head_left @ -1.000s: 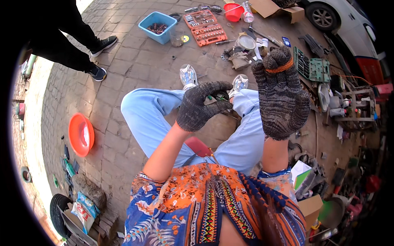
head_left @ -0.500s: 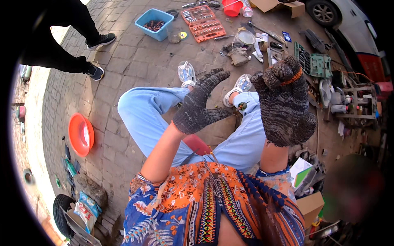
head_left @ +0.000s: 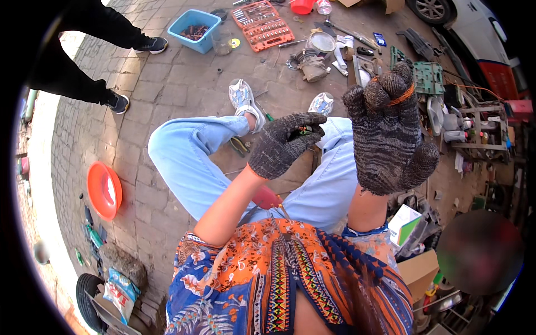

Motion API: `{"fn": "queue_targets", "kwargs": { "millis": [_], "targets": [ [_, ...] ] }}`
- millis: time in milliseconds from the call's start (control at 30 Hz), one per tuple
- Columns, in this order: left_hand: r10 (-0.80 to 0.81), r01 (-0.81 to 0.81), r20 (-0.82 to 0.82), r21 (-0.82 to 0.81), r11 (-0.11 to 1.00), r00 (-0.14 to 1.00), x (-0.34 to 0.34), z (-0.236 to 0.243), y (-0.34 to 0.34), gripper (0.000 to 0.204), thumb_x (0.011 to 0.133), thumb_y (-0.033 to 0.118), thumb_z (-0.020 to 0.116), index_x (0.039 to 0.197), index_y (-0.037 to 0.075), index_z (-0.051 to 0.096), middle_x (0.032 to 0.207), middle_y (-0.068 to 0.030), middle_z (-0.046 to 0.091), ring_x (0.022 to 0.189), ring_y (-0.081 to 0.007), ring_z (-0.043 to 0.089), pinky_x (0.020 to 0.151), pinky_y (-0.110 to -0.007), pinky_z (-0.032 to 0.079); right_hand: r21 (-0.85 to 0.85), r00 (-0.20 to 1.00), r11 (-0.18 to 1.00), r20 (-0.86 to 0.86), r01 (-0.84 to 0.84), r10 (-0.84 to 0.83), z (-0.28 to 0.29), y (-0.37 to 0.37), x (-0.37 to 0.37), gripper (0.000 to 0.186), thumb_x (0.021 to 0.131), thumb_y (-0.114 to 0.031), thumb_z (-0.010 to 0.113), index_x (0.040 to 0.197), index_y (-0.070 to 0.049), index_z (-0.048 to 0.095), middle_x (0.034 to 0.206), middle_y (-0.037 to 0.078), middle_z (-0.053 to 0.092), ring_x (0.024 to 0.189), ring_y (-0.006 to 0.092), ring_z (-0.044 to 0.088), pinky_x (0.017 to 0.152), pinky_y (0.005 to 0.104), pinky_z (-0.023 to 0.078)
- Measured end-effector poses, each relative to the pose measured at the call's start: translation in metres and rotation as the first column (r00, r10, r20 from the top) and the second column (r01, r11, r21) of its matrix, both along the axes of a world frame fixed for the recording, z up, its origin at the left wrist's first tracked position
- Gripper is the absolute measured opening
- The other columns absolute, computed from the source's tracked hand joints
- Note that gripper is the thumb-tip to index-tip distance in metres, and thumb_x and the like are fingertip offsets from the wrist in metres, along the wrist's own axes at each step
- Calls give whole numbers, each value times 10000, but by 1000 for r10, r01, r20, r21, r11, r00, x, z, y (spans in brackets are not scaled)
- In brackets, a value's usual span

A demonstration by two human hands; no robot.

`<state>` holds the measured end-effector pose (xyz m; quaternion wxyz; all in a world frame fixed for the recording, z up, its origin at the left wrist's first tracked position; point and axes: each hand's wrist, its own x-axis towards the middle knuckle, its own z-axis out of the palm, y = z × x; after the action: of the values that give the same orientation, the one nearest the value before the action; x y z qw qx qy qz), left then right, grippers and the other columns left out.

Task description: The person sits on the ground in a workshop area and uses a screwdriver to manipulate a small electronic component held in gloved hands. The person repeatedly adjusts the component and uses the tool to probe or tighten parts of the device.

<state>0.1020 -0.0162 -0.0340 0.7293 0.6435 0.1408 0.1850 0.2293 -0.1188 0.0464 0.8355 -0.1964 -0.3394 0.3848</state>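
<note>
So your left hand's fingers (head_left: 301, 119) are curled round toward the thumb with a slim gap, and there's a small green-and-red thing (head_left: 305, 129) showing in it. Can't tell if you've got hold of it or it's just behind. Your right hand (head_left: 388, 134) is up on the right, palm toward you, fingers spread and bent at the tips, palm bare except for an orange strand (head_left: 405, 96) across the fingers. Dark knit gloves on both.

Just left of the left hand, pliers (head_left: 240, 146) lie on the paving (head_left: 134, 134) by your leg. Further left is a red-orange basin (head_left: 104, 190). On the far side: a blue bin (head_left: 194, 30), an orange socket set (head_left: 262, 25) just right of it, then a grey metal part (head_left: 311, 66), and a green tool case (head_left: 429, 78) far right.
</note>
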Motion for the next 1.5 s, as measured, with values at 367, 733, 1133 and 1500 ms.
{"fn": "queue_targets", "kwargs": {
  "millis": [367, 733, 1133, 1500],
  "targets": [
    [27, -9, 65, -260, 966, 998, -19, 0, 12, 440, 773, 50, 667, 1190, -10, 539, 791, -96, 623, 687, -162, 591, 610, -293, 475, 26, 1000, 1000, -2, 8, -8, 6, -4, 5, 778, 725, -290, 673, 1350, 26, 335, 1262, 132, 468, 1120, 258, 456, 1044, 441, 315],
    [299, -295, 7, -155, 943, 954, -15, -9, 12, 381, 770, 128, 695, 1113, 5, 580, 816, -99, 637, 699, -152, 602, 603, -277, 480, 49, 1000, 999, 1, 16, -16, 11, -7, 4, 725, 753, -247, 652, 1346, 28, 339, 1268, 137, 471, 1133, 254, 461, 1040, 415, 326],
    [397, -262, -111, 589, 765, 911, -13, 0, 12, 290, 760, 146, 696, 1036, 79, 638, 847, -121, 661, 725, -196, 655, 650, -304, 499, 83, 1000, 996, 1, 31, -32, 17, -11, 6, 668, 784, -201, 628, 1342, 30, 343, 1274, 142, 474, 1148, 249, 466, 1036, 387, 337],
    [187, -176, -5, -356, 918, 982, -23, -20, 20, 306, 885, 119, 547, 1154, -27, 543, 760, -54, 607, 639, -121, 578, 589, -227, 474, 94, 1000, 995, -4, 19, -19, 18, -13, 8, 617, 812, -158, 607, 1338, 33, 347, 1279, 147, 477, 1161, 245, 471, 1033, 361, 348]
  ]
}}
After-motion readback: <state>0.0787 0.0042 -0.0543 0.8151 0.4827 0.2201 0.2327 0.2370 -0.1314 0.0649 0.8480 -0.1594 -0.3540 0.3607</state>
